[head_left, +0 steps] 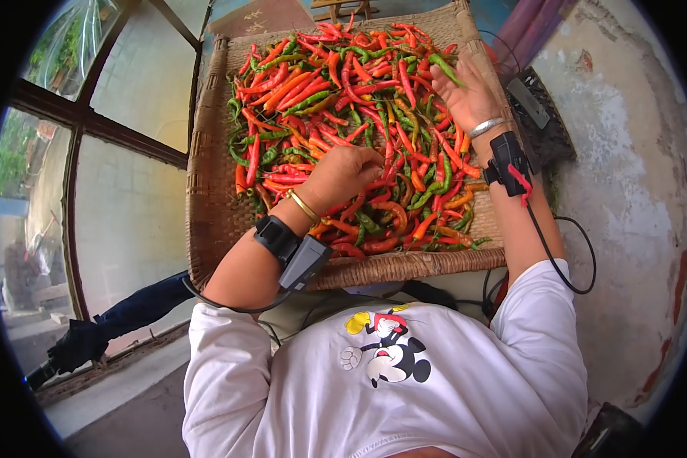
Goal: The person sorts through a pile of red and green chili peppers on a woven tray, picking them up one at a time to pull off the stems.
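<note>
A broad layer of red, green and orange chili peppers (305,88) covers the woven tray (204,175) in front of me. My left hand (345,175) is over the middle of the pile with its fingers curled down together; what they hold, if anything, is hidden. At the tray's far right edge, my right hand (466,95) is raised with the palm turned inward. A green chili pepper (444,69) lies across its fingers, held there above the other peppers.
A framed window (130,99) stands along the left side. To the right is a worn plastered wall (611,153), with a dark box (538,114) beside the tray. Behind the tray is a small wooden stool (343,9). Cables hang from the wrist devices (307,261).
</note>
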A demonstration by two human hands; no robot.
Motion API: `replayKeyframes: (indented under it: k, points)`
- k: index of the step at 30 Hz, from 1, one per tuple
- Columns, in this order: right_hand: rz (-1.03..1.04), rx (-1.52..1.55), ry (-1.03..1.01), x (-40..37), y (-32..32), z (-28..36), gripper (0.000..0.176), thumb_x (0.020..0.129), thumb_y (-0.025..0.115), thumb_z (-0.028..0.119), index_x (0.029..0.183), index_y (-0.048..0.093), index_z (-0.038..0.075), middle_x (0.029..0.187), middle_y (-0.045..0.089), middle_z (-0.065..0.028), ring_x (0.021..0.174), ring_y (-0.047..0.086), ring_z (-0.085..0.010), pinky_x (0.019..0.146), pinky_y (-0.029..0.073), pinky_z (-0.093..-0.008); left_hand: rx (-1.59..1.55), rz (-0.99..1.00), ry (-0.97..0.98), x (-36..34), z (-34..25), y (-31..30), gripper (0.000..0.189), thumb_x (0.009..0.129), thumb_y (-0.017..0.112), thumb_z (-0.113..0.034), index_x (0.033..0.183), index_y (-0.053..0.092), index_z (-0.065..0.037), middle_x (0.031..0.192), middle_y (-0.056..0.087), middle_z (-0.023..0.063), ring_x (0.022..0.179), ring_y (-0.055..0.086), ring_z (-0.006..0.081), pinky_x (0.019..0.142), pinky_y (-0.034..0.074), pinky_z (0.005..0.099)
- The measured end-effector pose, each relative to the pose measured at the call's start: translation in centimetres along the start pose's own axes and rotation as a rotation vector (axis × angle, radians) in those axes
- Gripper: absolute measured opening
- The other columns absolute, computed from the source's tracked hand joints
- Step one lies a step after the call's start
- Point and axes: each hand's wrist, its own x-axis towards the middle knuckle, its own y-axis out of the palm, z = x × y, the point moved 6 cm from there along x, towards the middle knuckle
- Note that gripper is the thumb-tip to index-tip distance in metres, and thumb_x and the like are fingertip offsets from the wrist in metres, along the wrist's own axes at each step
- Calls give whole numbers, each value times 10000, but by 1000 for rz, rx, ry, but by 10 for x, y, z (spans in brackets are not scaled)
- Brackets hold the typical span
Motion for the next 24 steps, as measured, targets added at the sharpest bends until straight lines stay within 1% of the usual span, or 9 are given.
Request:
replayKeyframes:
  k: [2,6,10,12,13,16,17,20,24]
  points:
    - [-73,-26,121,-3,-15,-17,357,845,551,131,1165,431,27,990,543,-127,871,564,-196,710,489,-321,10,1,20,0,-2,0,171,763,563,-138,878,614,-23,730,607,158,687,592,299,634,464,367]
    - [106,-168,218,-5,-4,-17,182,839,546,88,1004,528,14,934,567,-99,831,573,-163,653,493,-280,39,15,19,0,-3,0,168,761,558,-133,872,617,-21,726,609,157,683,593,300,636,466,367]
    - [253,-248,319,-3,19,-2,274,832,566,128,1066,482,13,1000,539,-132,894,558,-201,708,485,-313,29,8,17,1,-4,-2,166,757,557,-128,864,620,-18,724,611,155,677,595,298,636,468,367]
    - [146,175,-8,0,32,21,418,812,602,208,1133,416,14,1093,487,-157,983,520,-245,780,458,-344,25,10,9,0,-2,-1,165,755,556,-126,862,621,-17,724,612,155,676,595,298,636,469,366]
    - [143,175,-9,-1,28,21,418,812,602,208,1133,416,14,1093,487,-157,983,520,-245,780,458,-344,30,13,11,0,-2,0,155,753,562,-100,869,611,-8,730,608,149,678,598,280,628,469,346]
    - [-66,-542,65,-5,-2,9,624,794,607,345,1225,347,-24,1135,481,-140,1003,510,-271,822,429,-395,34,10,20,1,-1,0,151,752,568,-76,878,601,0,736,604,144,686,601,265,622,470,326]
    - [-65,-542,66,-5,-5,4,624,794,607,345,1225,347,-24,1135,481,-140,1003,510,-271,822,429,-395,31,6,24,1,-1,-1,152,752,568,-77,879,601,-1,736,603,145,692,601,267,625,470,328]
    - [270,-1955,25,-8,-2,-19,517,787,584,306,1215,436,55,1055,572,-134,924,560,-294,785,451,-406,62,0,18,1,-3,-1,172,751,559,-133,869,623,-26,734,613,153,690,595,297,647,469,369]
    - [299,-2015,262,-13,-6,-45,477,784,573,309,1188,459,83,1066,563,-145,959,538,-316,816,439,-410,77,16,17,1,0,2,173,746,561,-133,871,623,-31,739,611,154,691,593,300,647,468,373]
